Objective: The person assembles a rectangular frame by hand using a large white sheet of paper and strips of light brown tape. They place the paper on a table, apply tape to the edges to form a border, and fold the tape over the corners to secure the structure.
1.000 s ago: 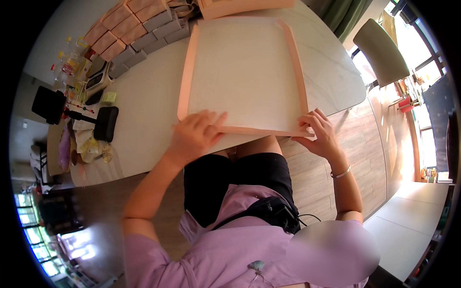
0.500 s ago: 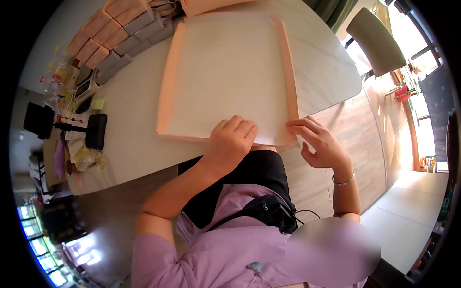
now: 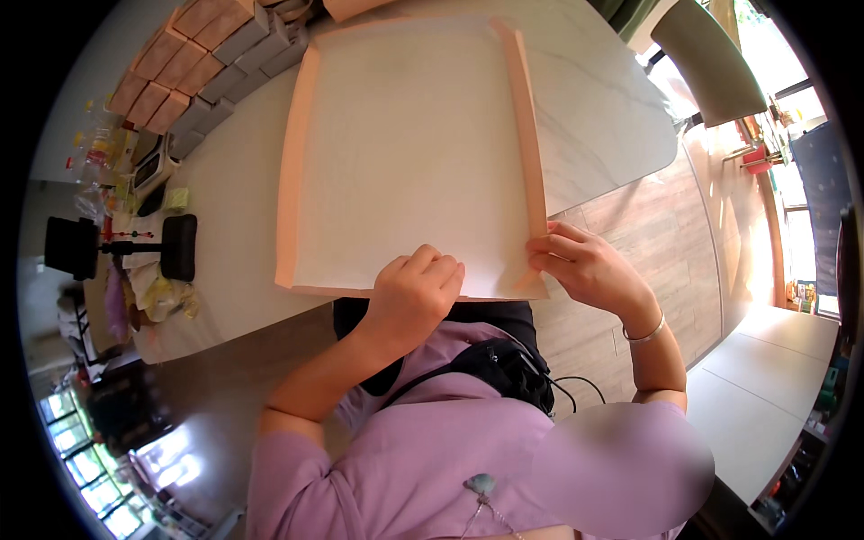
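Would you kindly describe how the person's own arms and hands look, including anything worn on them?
A short lilac sleeve covers the left upper arm. The left hand and right hand are ungloved; a slim, silvery bangle circles the right wrist.

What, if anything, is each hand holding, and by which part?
The right hand pinches the pink-edged white sheet at its right border, by the near corner. The left hand is on the near border; whether it grips cannot be told.

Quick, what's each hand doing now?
Left hand: curled at near edge of pink-edged sheet; grip can't be told.
Right hand: closed, pinching its near right corner.
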{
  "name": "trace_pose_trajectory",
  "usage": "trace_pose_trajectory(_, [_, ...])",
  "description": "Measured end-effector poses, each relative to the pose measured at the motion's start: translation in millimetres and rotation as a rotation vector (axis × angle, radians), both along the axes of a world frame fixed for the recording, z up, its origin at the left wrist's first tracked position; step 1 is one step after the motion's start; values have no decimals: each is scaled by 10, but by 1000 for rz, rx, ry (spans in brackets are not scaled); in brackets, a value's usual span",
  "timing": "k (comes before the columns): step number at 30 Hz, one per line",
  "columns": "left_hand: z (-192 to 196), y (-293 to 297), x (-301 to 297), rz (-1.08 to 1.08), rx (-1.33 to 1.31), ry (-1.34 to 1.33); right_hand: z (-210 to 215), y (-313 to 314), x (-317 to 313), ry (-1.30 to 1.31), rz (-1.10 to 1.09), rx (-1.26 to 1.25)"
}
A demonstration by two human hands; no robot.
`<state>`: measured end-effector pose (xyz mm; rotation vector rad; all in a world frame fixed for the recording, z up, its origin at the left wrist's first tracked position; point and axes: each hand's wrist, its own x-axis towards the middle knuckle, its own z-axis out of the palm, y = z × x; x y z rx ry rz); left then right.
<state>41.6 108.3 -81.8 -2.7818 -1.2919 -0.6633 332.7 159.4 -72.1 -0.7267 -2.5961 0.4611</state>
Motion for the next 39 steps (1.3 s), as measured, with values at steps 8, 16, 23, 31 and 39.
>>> trace_pose_trajectory(8, [-84,-69,60,63,61,59,38,-8,-94,-12,-19,-13])
trace_pose_trajectory(16, [-96,-33,-7,-20,62,70,108,79,-104,-40,-26,144])
trace_pose_trajectory(23, [-127,-53,25,-15,77,84,262,211,-209,-493,104,134])
trace_pose_trajectory(31, [-165,-23,419,-1,308,27,309,365,-367,-553,197,108])
trace_pose_trajectory(39, [-286,-51,472,-6,325,118,541,538,-446,-765,176,-182])
